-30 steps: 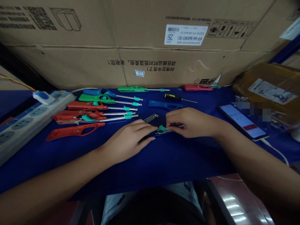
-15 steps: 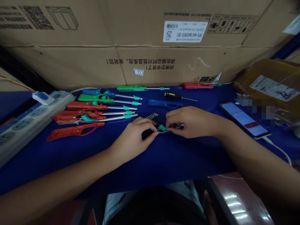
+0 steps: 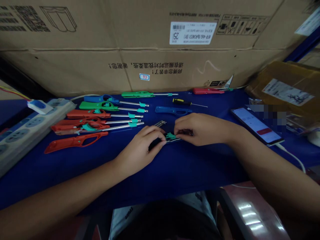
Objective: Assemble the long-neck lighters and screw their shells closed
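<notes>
Blue covering (image 3: 162,175) spreads before a cardboard wall (image 3: 140,55), with a power strip (image 3: 25,129) at the left. The frame cuts off both strip and, at the right, a package (image 3: 280,80). How far the green-tabbed part (image 3: 171,136) runs under the fingers is hidden — it lies between the 2 hands, the left hand (image 3: 140,146) pinching its left end, the right hand (image 3: 200,128) pinching beside the tab.

The 2 hands (image 3: 140,148) (image 3: 200,130) partly hide the green-tabbed piece (image 3: 170,136) between them.
</notes>
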### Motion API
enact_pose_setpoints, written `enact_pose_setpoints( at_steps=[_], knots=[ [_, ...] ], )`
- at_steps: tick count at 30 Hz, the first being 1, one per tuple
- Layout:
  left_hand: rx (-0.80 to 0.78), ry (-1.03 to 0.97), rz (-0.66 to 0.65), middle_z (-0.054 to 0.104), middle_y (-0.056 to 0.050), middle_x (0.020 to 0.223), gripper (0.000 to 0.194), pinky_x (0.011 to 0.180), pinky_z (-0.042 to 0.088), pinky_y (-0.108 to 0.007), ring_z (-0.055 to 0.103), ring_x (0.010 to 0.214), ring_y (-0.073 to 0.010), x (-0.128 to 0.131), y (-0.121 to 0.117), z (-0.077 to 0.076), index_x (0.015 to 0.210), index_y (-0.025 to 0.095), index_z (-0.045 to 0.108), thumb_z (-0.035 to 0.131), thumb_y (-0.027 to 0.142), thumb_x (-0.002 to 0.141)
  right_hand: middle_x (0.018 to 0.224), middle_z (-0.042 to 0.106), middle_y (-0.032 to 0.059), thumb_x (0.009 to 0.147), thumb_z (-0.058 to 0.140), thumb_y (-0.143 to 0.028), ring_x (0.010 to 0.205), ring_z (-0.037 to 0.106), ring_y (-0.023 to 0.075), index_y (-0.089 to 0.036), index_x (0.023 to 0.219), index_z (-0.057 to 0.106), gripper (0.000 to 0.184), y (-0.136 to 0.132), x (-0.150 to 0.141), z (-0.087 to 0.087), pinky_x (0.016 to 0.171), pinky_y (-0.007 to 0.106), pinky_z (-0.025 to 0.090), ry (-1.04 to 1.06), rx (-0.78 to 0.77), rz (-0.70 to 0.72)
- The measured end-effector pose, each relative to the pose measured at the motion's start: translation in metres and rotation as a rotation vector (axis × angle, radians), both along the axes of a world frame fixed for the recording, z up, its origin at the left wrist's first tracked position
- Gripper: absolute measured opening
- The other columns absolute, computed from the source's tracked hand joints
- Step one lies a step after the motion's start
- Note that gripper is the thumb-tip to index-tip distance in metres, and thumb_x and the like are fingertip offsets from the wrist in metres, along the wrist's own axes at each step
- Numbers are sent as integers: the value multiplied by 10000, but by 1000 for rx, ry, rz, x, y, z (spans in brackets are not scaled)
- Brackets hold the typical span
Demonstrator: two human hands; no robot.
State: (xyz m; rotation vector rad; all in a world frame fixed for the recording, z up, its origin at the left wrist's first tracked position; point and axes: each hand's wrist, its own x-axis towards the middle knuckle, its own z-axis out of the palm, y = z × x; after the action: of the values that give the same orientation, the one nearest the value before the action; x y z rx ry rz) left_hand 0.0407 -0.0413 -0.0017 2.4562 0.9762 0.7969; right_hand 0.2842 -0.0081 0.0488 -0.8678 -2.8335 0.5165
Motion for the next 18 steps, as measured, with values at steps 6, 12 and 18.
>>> enact_pose_setpoints(
  at_steps=[6, 12, 18],
  knots=[
    [11, 26, -17, 665, -67, 1123, 92, 1024, 493, -437, 633, 1082, -211, 0, 2, -3, 982, 200, 628, 540, 219, 1001, 881, 696, 28, 870, 550, -88, 794, 614, 159, -187, 924, 684, 176, 0, 0, 0, 702, 266, 401, 2, -3, -10],
    [26, 29, -26, 666, -64, 1098, 84, 991, 500, -428, 628, 1054, -214, 0, 2, -4, 981, 198, 615, 533, 212, 995, 860, 692, 16, 854, 553, -93, 760, 601, 152, -194, 914, 676, 170, -1, 0, 1, 681, 266, 390, -19, 11, -19],
    [15, 8, -18, 671, -56, 1101, 90, 1022, 486, -427, 636, 1071, -210, 1, 0, -1, 1043, 206, 616, 546, 216, 988, 833, 685, 3, 832, 553, -91, 738, 586, 144, -198, 898, 667, 170, -2, 0, 3, 665, 265, 370, -39, 12, -27]
  ],
)
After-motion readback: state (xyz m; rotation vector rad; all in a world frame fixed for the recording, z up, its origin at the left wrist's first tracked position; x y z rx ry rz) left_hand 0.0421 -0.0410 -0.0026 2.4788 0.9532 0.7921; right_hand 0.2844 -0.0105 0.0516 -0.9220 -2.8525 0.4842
